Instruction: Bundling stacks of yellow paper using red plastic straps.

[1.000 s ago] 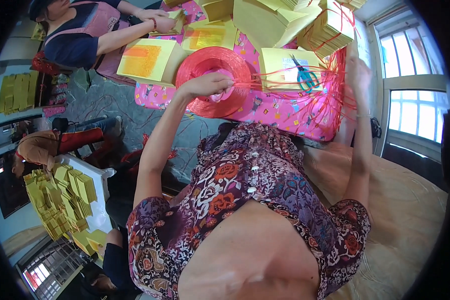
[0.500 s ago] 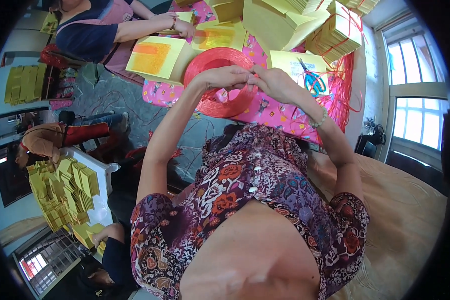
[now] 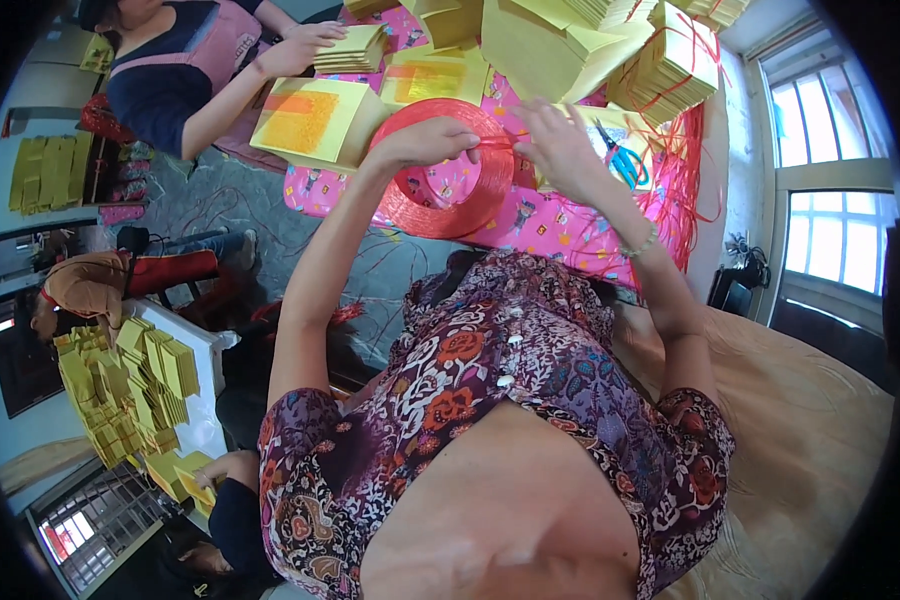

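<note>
A large ring-shaped roll of red plastic twine (image 3: 440,222) lies on the table in front of me. Over its left part, my left hand (image 3: 432,141) is closed, pinching a short red strand (image 3: 496,143) between thumb and fingers. That strand runs across to my right hand (image 3: 560,150), at the roll's right side. The right thumb meets the strand while its upper fingers are raised and spread; the exact grip is partly hidden. Behind the right hand lies a pale yellow paper sheet or pad, with blue-handled scissors (image 3: 625,165) on it.
Folded yellow paper stacks (image 3: 315,125) surround the roll on a pink patterned table cover (image 3: 530,225). Tied bundles (image 3: 670,65) and loose red strands (image 3: 685,190) are at the right. A person (image 3: 190,70) handles yellow paper at far left. More people work by a white table (image 3: 202,370).
My hands have moved apart, showing the red strand between them, and my right fingers have spread upward. The person at far left has shifted their arms over a paper stack.
</note>
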A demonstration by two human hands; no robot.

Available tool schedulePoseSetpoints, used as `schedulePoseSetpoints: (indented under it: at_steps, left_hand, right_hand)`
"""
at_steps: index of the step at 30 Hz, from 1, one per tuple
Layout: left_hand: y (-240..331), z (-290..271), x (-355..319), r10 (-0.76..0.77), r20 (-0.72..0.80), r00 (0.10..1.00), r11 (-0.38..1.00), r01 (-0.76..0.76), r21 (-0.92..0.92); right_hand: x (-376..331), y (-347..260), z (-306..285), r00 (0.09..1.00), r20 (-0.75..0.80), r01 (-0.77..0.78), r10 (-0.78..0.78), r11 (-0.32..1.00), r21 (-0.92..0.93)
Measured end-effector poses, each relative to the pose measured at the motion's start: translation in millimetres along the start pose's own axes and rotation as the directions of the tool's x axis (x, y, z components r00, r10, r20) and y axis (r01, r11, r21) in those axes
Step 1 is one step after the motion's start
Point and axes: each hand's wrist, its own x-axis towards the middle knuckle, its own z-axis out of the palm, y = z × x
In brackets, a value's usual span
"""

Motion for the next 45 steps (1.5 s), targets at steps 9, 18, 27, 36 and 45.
schedulePoseSetpoints:
  at_steps: [9,18,27,36,45]
  left_hand:
    - [38.2,-6.4,4.2,-0.026,0.038,0.999,0.994,0.03,-0.101]
    - [34.1,26.1,12.3,-0.116,-0.411,0.904,0.806,-0.156,-0.571]
    - [43.9,60.9,40.0,-0.297,-0.572,0.765,0.532,-0.364,-0.764]
    - [55.5,75.8,54.5,-0.338,-0.611,0.716,0.466,-0.437,-0.77]
    - [83.9,82.8,55.9,-0.016,-0.574,0.819,0.555,-0.47,-0.686]
  right_hand:
    - [-0.4,-25.2,8.6,0.817,0.458,-0.545,0.35,0.728,0.416]
    - [-5.5,-20.4,30.9,0.638,0.4,-0.709,0.658,0.3,0.638]
    - [-0.6,-42.2,66.3,0.586,0.209,-0.64,0.783,0.289,0.712]
    - [3.4,-54.8,62.2,0.639,-0.037,-0.605,0.769,0.531,0.593]
    - [37.2,-33.3,6.6,0.518,0.009,-0.446,0.855,0.262,0.856]
